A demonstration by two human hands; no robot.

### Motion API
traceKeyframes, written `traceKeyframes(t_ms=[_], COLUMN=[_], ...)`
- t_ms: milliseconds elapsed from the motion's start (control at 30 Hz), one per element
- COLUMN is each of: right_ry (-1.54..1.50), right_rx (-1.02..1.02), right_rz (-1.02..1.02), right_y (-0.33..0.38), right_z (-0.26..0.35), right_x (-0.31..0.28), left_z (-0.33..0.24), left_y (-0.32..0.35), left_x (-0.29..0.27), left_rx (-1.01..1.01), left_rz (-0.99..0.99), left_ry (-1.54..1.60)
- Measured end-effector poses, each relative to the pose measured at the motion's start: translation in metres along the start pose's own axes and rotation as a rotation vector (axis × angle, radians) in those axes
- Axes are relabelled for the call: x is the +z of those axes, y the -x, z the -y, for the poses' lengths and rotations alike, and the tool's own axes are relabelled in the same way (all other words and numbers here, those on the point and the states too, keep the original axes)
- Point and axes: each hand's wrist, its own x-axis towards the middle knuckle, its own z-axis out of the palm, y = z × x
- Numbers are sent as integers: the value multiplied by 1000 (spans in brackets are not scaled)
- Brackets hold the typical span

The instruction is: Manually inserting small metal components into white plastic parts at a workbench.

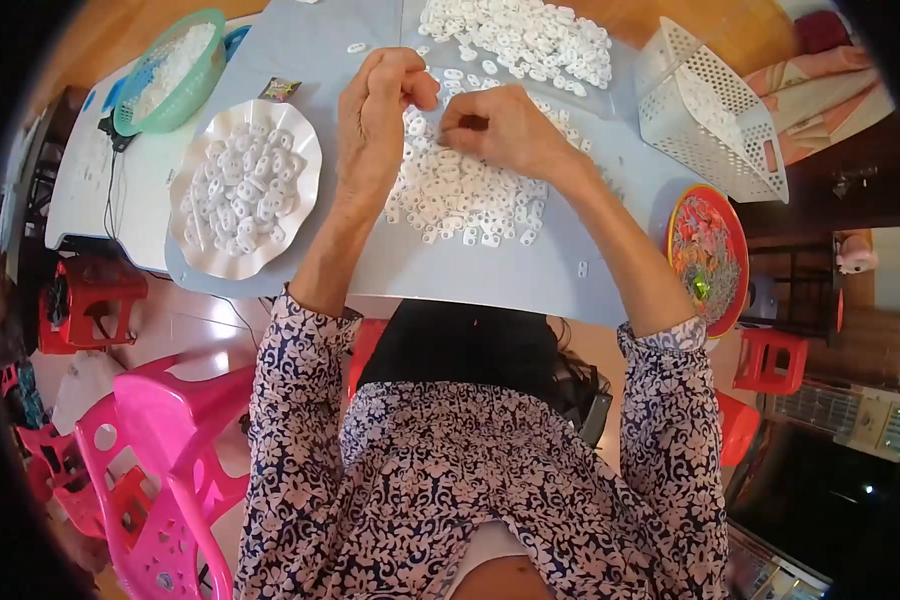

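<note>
Small white oval plastic pieces with two holes each (465,200) lie in a loose spread on the grey table, under and around my hands. My left hand (378,125) is held upright at the left side of this spread, its fingers curled in. What it holds, if anything, is hidden. Just to its right, my right hand (510,130) reaches in over the pieces, thumb and fingertips pinched together. Whatever is between those fingertips is too small to make out. The two hands face each other with a narrow gap between them.
A white scalloped dish (182,225) of similar pieces stands left. Beyond it is a green basket (142,118). A larger heap (520,40) lies at the back. On the right are a white perforated basket (660,120) and a red-rimmed tray (740,250). A pink chair (185,415) stands lower left.
</note>
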Motion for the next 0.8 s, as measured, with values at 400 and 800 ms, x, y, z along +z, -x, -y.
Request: traceKeyframes(t_ms=[400,800], right_ry=[15,30], right_rx=[65,75], right_rz=[-116,-126], right_y=[8,4], right_z=[-16,-13], right_x=[-4,-2], left_z=[-1,-1], left_y=[1,0], left_x=[5,5], left_rx=[38,69], left_rz=[-27,-27], left_ry=[4,-77])
